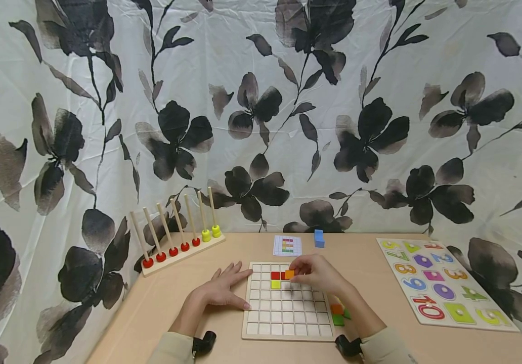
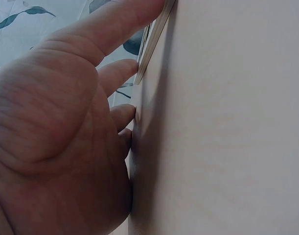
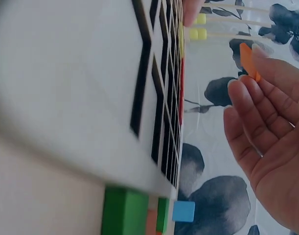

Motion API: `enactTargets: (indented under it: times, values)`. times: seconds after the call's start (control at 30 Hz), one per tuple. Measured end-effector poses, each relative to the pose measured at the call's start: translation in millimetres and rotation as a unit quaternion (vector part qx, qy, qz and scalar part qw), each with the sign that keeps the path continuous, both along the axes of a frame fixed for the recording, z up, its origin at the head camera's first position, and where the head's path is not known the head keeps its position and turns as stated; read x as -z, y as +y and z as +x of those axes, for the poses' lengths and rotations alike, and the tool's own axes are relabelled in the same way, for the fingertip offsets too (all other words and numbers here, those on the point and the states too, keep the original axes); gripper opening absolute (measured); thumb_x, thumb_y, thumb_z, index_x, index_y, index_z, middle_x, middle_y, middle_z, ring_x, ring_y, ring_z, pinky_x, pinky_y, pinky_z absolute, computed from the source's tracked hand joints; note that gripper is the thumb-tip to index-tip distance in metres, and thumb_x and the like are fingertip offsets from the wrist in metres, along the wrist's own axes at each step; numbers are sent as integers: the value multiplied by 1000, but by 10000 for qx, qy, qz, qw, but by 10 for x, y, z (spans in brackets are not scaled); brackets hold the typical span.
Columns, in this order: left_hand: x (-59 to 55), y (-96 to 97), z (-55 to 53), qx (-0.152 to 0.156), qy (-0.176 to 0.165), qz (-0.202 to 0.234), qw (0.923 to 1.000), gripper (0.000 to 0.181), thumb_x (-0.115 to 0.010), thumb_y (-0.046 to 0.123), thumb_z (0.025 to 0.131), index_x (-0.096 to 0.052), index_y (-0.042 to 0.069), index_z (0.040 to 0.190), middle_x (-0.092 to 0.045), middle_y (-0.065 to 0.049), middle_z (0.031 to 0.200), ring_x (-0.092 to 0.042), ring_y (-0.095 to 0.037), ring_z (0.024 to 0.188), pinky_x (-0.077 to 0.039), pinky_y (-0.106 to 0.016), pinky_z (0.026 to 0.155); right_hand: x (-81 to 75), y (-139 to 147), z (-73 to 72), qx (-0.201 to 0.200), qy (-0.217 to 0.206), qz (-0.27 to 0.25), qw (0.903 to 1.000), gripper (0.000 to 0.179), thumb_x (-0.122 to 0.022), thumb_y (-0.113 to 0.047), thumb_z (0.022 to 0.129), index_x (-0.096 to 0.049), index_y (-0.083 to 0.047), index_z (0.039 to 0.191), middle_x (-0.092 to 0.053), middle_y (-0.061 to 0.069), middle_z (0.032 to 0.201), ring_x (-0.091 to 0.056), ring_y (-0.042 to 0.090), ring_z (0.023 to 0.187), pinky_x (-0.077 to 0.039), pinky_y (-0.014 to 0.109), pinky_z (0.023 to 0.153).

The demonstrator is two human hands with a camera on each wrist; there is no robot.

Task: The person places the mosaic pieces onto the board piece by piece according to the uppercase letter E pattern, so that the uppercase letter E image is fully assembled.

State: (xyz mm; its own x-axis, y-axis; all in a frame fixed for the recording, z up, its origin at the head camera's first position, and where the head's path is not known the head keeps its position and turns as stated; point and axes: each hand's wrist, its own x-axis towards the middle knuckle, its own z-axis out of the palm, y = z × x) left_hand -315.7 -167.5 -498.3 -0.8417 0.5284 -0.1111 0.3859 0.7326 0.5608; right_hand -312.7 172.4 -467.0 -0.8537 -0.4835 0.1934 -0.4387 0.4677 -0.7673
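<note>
A wooden grid board (image 1: 288,338) with white squares lies on the table. My left hand (image 1: 222,288) rests at its left edge, fingers spread, the thumb and a fingertip touching the frame; the left wrist view shows the palm (image 2: 41,117) side-on. Between thumb and fingers my right hand (image 1: 320,275) pinches an orange block (image 3: 248,61), held above the upper part of the board. Red blocks (image 1: 275,275) sit in the grid just left of it, with a yellow block (image 1: 275,284) below them. How many red ones there are is partly hidden.
Behind the board lie a colour-pattern card (image 1: 288,245) and blue blocks (image 1: 318,238). Green blocks (image 1: 338,320) and an orange one (image 1: 336,308) are beside its right edge, near my right forearm. A peg rack with beads (image 1: 194,248) stands left; a number puzzle (image 1: 434,275) lies right.
</note>
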Motion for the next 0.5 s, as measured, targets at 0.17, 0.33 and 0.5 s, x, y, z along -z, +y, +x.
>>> enactTargets:
  times: [0.17, 0.33, 0.5]
  values:
    - [-2, 7, -8, -19, 0, -7, 10000, 99, -84, 59, 76, -42, 25, 160, -18, -20, 173, -8, -43, 162, -2, -69, 127, 9, -91, 1, -76, -94, 147, 9998, 20, -86, -18, 87, -76, -14, 104, -68, -3, 87, -61, 18, 82, -55, 21, 71]
    - [1, 7, -17, -18, -13, -22, 10000, 99, -84, 59, 77, -42, 26, 160, -18, -19, 173, -8, -43, 162, -2, -69, 127, 34, -187, -17, -212, -131, 235, 9994, 18, -85, -18, 87, -76, -13, 101, -70, -3, 88, -61, 18, 81, -55, 21, 71]
    - [17, 1, -18, -3, -23, -23, 10000, 99, -84, 59, 77, -42, 26, 160, -17, -20, 173, -8, -43, 162, -1, -70, 127, 17, -281, -1, -284, -210, 212, 9991, 19, -85, -16, 88, -76, -9, 102, -71, -2, 90, -62, 17, 81, -55, 20, 72]
